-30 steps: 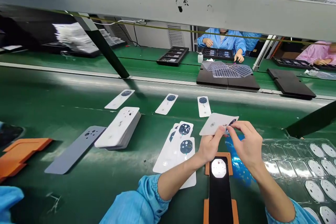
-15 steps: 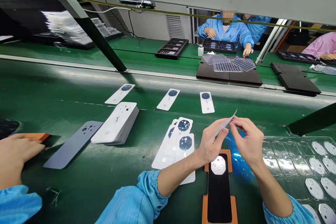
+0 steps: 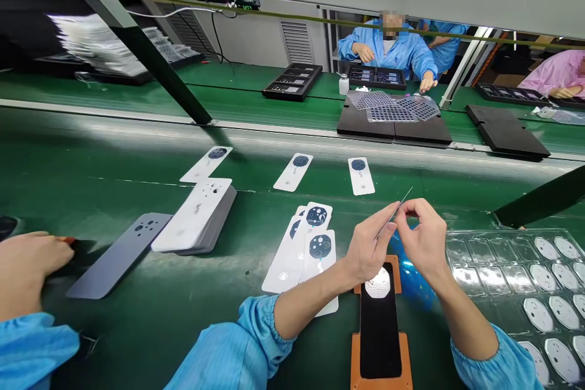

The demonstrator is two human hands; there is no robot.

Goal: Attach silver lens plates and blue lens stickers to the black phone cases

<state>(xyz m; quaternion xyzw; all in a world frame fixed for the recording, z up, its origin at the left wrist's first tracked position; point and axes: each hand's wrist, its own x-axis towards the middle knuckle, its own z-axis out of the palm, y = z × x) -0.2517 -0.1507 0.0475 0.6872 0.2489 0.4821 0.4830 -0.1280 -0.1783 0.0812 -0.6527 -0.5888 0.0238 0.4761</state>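
My left hand (image 3: 371, 246) grips a thin phone back panel (image 3: 406, 195), tilted up and seen almost edge-on. The fingertips of my right hand (image 3: 421, 235) pinch at the panel's upper edge; whether they hold anything else is hidden. Just below my hands lies an orange fixture (image 3: 381, 379) with a black bed (image 3: 380, 338) and a white rounded camera plate (image 3: 379, 286) at its upper end. Left of the fixture, several white back panels (image 3: 280, 268) with dark camera plates overlap. Blue plastic film (image 3: 411, 271) shows under my right wrist.
A clear tray (image 3: 491, 259) holding several white camera plates is on the right. To the left are a stack of white panels (image 3: 194, 219), a grey panel (image 3: 121, 256) and a co-worker's hand (image 3: 34, 265). Three white panels (image 3: 293, 172) lie farther back. Co-workers sit across the line.
The held panel has turned more edge-on, and my right hand has shifted slightly left along its edge. My head view has moved a little. The co-worker's hand at left stays near its orange piece.
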